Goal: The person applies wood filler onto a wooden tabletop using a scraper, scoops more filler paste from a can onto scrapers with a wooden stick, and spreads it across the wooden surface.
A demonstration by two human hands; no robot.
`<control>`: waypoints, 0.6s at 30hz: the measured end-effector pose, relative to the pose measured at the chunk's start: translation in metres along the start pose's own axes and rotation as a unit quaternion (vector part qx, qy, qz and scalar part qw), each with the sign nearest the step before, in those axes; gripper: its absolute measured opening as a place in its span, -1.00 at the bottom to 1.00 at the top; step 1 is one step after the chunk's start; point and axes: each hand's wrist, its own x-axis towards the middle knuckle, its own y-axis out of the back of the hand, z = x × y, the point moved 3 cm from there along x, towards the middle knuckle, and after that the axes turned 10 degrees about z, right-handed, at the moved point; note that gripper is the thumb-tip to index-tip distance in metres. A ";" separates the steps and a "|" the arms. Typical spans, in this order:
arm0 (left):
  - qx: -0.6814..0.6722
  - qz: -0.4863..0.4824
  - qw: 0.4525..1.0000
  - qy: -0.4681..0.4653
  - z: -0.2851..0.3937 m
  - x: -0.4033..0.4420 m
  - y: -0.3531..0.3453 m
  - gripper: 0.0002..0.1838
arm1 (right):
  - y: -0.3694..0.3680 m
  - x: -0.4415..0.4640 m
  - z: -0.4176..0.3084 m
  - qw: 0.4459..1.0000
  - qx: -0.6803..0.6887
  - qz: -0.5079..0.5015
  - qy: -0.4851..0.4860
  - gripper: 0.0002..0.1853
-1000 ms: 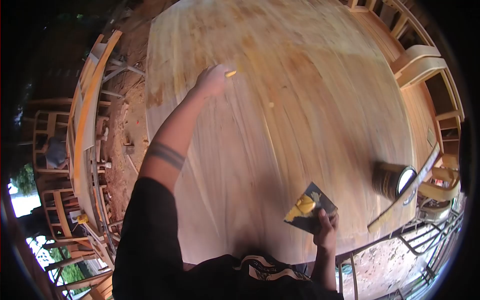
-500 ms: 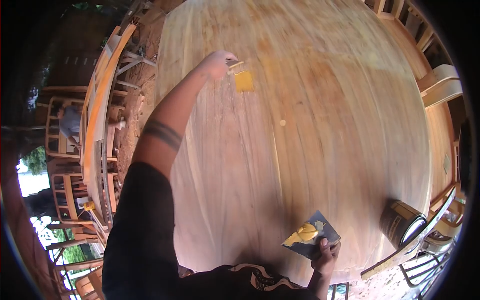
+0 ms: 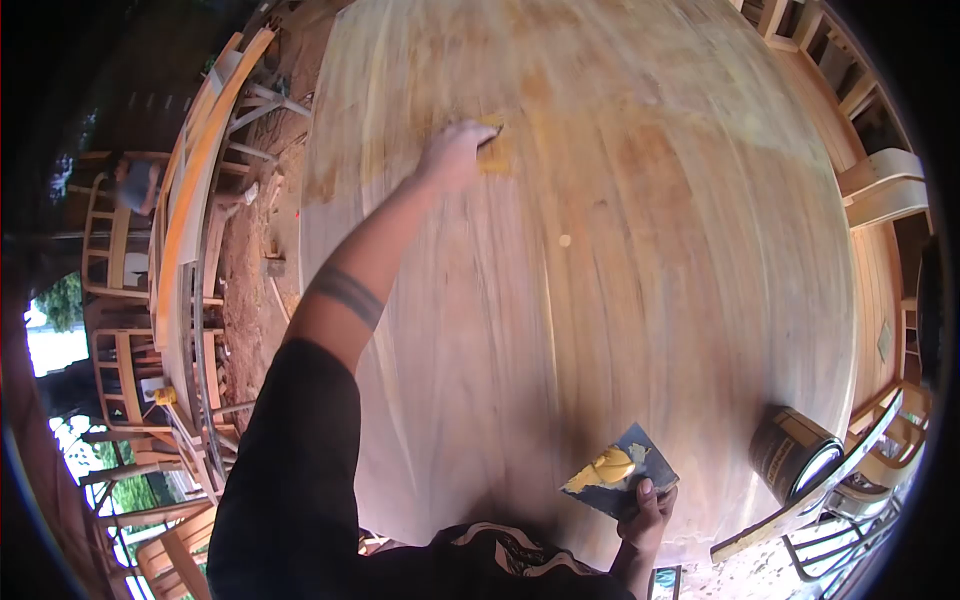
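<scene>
My left hand (image 3: 455,155) reaches out over a broad wooden tabletop (image 3: 640,300), closed on a small dark spreader (image 3: 490,136) that is mostly hidden by the fingers. Beneath it, a smear of yellow putty (image 3: 497,161) lies on the wood. Near my body, my right hand (image 3: 650,508) grips a dark square plate (image 3: 640,458) by its lower corner, thumb on top. A lump of yellow putty (image 3: 612,463) sits on that plate.
A dark tin (image 3: 795,452) stands tilted in view at the tabletop's right edge, beside a wooden strip (image 3: 790,525). Wooden chairs (image 3: 885,190) line the right side. At left are long boards (image 3: 200,190), chair frames (image 3: 118,230) and a person (image 3: 137,187).
My left hand has moved slightly right and down over the yellow putty, and the thick patch is now a thinner smear. My right hand still holds the plate.
</scene>
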 end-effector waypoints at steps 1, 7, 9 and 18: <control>-0.007 0.056 0.998 -0.030 0.003 -0.026 0.000 -0.57 | 0.001 0.002 0.000 1.000 0.002 -0.003 0.000 -0.69; -0.086 -0.199 0.976 0.017 0.013 -0.045 0.062 -0.49 | 0.013 0.009 0.001 0.998 0.009 -0.060 -0.011 -0.67; -0.041 -0.183 0.978 0.096 -0.013 0.008 0.063 -0.52 | 0.011 0.008 0.000 0.999 -0.002 -0.033 -0.010 -0.65; -0.031 -0.151 0.984 0.086 0.003 0.034 0.025 -0.62 | 0.000 0.006 -0.006 0.998 -0.022 -0.020 0.052 -0.76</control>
